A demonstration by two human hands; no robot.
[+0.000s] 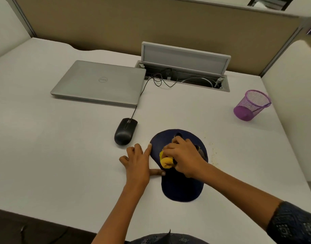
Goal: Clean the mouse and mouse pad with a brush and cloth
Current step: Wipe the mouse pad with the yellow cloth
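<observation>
A dark blue mouse pad lies on the white desk, near the front. My right hand presses a bunched yellow cloth onto the pad's middle. My left hand rests flat on the desk at the pad's left edge, index finger and thumb touching the rim. A black wired mouse sits off the pad, to its upper left. I cannot see a brush.
A closed silver laptop lies at the back left, the mouse cable running past it into an open cable box. A purple mesh cup stands at the right. Fine crumbs dot the desk right of the pad.
</observation>
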